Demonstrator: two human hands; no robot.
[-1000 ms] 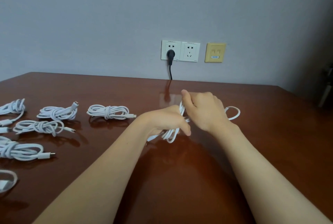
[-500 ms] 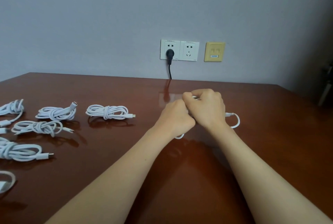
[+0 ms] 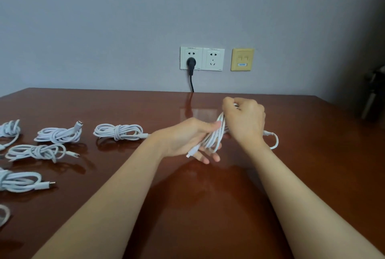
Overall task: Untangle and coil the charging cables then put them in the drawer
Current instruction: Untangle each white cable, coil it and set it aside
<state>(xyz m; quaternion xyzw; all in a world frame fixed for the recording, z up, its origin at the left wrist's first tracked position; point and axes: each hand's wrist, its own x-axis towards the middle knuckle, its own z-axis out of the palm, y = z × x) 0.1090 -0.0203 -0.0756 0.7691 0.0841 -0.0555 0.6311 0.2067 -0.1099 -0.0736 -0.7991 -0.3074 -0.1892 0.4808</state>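
Observation:
A white charging cable point(image 3: 214, 137) is bundled in loops between both hands, just above the middle of the brown table point(image 3: 208, 206). My left hand point(image 3: 185, 138) holds the lower part of the bundle, thumb on top, fingers underneath. My right hand point(image 3: 244, 119) grips the upper part with curled fingers. One loose loop with a plug sticks out right of the right wrist. A connector end pokes out below the left fingers. Several coiled white cables point(image 3: 118, 131) lie on the left of the table. No drawer is in view.
On the grey wall behind the table sit white sockets point(image 3: 202, 58) with a black plug point(image 3: 191, 64) and cord, and a yellow data plate point(image 3: 242, 59). A dark object point(image 3: 373, 96) stands past the table's right edge.
The hands, pressed together half a second ago, have come apart. The left hand has dropped lower and opened under the bundle, and more of the looped cable shows between them.

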